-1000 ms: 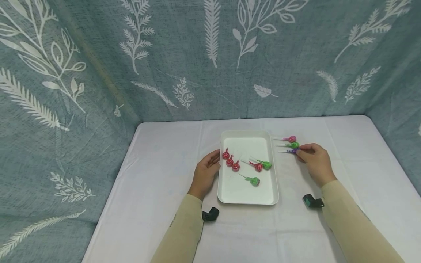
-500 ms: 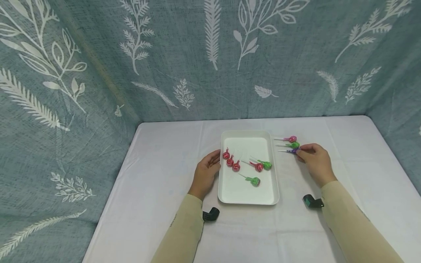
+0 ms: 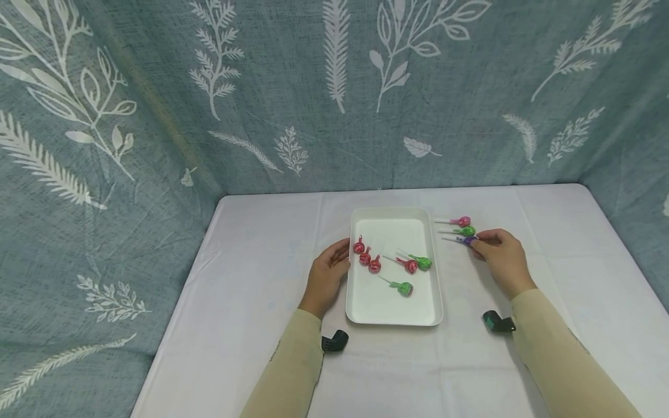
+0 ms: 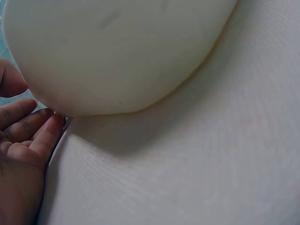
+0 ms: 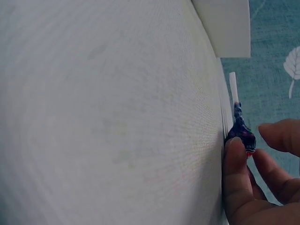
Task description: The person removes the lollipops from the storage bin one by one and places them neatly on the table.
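Purple wrapping covers the head of the purple lollipop (image 3: 463, 240) in the right hand (image 3: 500, 258), whose thumb and fingers are drawn narrow around it; its stick points away from those fingertips, toward the white tray (image 3: 392, 312). Just beyond the right fingers, a green lollipop (image 3: 469, 231) and then a pink lollipop (image 3: 464, 221) lie alongside on the cloth-covered counter (image 3: 272, 261). The left hand (image 3: 325, 278) touches the tray's left side with loosely extended fingers, a gap between them and the thumb. Across the tray wall from the left fingers sit three red lollipops (image 3: 364, 257) in a slanting row; farther from them, toward the right hand, lie another red lollipop (image 3: 411, 266) and two green lollipops (image 3: 405, 288).
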Demonstrator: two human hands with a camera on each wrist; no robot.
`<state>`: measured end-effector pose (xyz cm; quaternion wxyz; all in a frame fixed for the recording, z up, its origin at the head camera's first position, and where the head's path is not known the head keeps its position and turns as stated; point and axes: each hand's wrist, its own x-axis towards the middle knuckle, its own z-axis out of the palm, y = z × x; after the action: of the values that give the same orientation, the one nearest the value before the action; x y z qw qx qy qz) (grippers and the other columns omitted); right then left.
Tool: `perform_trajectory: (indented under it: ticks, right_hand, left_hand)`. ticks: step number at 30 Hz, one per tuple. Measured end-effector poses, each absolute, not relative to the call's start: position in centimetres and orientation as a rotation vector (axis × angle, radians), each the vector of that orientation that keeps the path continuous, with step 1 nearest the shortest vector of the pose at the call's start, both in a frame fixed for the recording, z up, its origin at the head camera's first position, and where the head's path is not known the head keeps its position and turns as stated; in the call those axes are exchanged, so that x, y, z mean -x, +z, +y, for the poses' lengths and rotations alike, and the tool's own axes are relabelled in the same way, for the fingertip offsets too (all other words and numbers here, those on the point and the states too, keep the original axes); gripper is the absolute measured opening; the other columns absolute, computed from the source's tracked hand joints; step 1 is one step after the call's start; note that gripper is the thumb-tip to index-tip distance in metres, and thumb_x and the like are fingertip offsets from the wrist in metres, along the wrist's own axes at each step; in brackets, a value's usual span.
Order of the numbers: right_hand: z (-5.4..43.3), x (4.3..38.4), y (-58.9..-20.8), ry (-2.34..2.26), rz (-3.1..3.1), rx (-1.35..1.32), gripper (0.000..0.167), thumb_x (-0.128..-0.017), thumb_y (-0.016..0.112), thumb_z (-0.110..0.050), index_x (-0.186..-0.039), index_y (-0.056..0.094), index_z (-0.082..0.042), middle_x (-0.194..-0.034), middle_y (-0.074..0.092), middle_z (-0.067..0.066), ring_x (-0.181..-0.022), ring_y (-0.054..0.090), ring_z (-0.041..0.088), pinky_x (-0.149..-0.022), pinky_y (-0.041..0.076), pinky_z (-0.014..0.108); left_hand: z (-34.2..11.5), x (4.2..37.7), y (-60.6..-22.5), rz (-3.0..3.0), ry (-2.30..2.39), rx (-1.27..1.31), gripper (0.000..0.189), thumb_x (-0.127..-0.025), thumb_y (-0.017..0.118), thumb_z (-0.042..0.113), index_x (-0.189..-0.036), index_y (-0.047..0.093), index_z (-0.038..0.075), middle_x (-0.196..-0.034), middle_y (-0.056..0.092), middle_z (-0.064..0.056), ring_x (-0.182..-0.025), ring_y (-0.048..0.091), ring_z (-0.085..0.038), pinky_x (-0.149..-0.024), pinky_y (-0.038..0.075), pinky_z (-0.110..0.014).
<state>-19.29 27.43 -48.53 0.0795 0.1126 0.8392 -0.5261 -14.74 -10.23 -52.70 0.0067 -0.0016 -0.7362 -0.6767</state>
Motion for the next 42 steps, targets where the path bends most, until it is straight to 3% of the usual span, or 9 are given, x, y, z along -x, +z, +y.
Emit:
perform_trajectory:
  ticks: [16, 42]
  right_hand:
    - [27.25, 19.45, -48.45, -1.575, 2.526, -0.316, 0.039, -0.111, 0.062, -0.015, -0.143, 0.056, 0.008, -0.139, 0.059, 0.026, -0.12, 0.065, 0.03, -0.085, 0.058, 0.014]
    - [27.61, 19.14, -48.14, -1.537, 2.537, -0.326, 0.04, -0.111, 0.061, -0.018, -0.143, 0.058, 0.006, -0.139, 0.062, 0.025, -0.116, 0.067, 0.028, -0.082, 0.058, 0.016]
  left_hand:
    - [-10.17, 14.79, -52.59, -2.273, -2.158, 0.019, 0.051, -0.105, 0.06, 0.002, -0.156, 0.057, 0.001, -0.153, 0.061, -0.014, -0.141, 0.059, -0.027, -0.116, 0.049, -0.034]
    - [-10.18, 14.79, -52.83, -2.306, -2.116, -0.003, 0.05, -0.105, 0.061, 0.006, -0.155, 0.058, 0.003, -0.151, 0.063, -0.01, -0.139, 0.06, -0.024, -0.114, 0.05, -0.033]
